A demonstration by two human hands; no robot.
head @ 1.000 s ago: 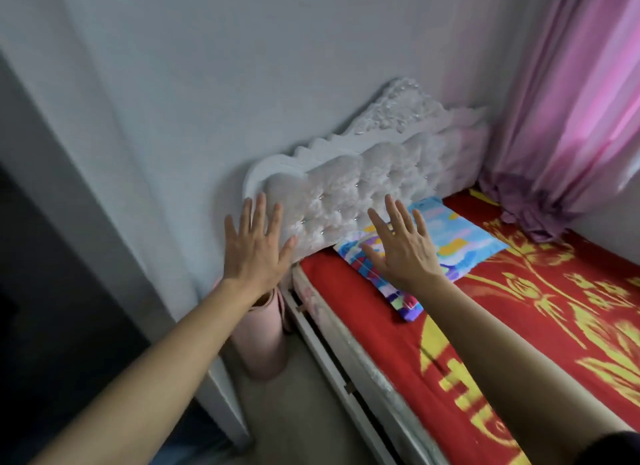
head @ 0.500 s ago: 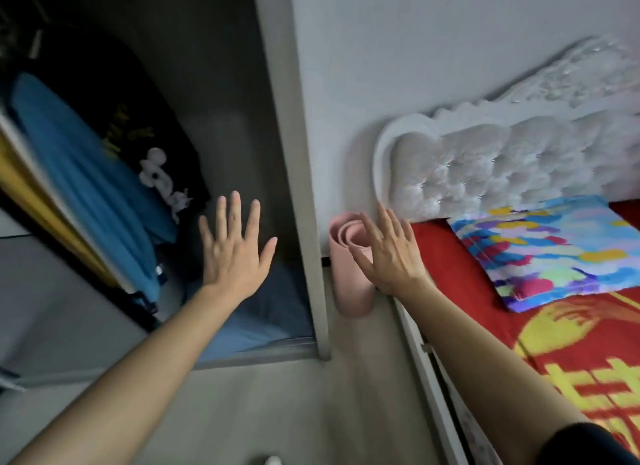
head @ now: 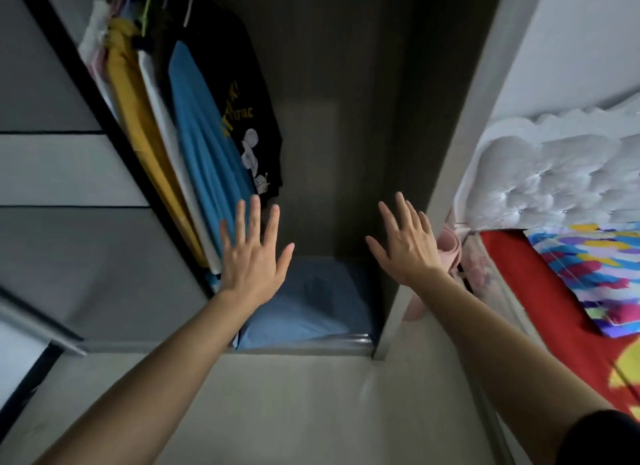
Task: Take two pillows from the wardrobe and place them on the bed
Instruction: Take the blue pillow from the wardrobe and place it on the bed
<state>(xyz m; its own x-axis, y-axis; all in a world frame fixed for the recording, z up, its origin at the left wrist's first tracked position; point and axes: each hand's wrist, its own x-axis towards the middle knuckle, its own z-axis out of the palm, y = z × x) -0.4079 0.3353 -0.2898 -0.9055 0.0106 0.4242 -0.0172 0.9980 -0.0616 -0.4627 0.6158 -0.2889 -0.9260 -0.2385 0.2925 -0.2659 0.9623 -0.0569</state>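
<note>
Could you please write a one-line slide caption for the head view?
Both open hands, left hand and right hand, reach toward a blue pillow on the wardrobe floor.

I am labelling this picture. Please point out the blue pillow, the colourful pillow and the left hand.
blue pillow (head: 311,302): head view, top face.
colourful pillow (head: 595,270): head view, patterned cover.
left hand (head: 251,260): head view, back of hand.

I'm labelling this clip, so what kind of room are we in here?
Most likely a bedroom: an open wardrobe with hanging clothes, beside a bed with a tufted white headboard.
</note>
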